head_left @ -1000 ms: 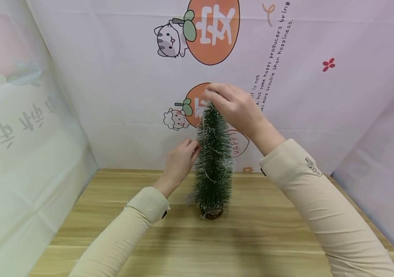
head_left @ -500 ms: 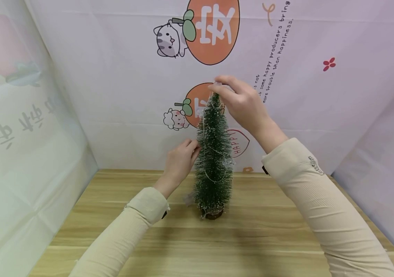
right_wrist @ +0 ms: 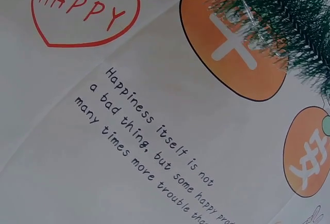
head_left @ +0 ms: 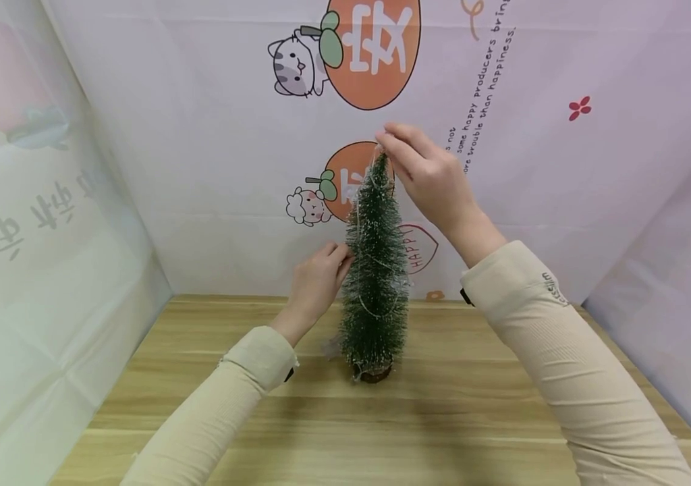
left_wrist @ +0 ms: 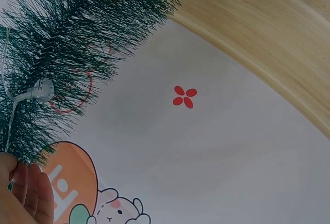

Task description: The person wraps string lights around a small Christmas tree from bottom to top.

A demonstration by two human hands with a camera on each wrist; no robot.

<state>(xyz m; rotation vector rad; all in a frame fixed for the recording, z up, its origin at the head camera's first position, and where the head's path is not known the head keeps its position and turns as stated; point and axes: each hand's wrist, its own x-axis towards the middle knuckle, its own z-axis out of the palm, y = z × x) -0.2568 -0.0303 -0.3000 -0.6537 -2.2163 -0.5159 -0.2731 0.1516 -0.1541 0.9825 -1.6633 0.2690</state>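
A small green artificial Christmas tree [head_left: 376, 270], frosted white, stands upright on its brown base [head_left: 374, 373]. A thin, clear string of lights [head_left: 382, 316] winds round it; one clear bulb [left_wrist: 44, 90] shows in the left wrist view. My left hand [head_left: 315, 280] pinches the tree's left side at mid-height; the cord runs down to its fingers, and branches partly hide the fingertips. At the treetop, my right hand [head_left: 433, 172] pinches a small clear piece of the light string between thumb and fingers. The right wrist view catches no hand, only branches and cord.
The tree stands on a wooden tabletop [head_left: 230, 405]. A clear plastic piece [head_left: 332, 347] lies just left of its base. Close behind rises a printed white backdrop [head_left: 212, 169], with a side panel [head_left: 23, 283] on the left and another [head_left: 673, 256] on the right.
My right hand has moved up and slightly right, and the treetop that it covered now shows. The left hand stays at the same spot on the tree.
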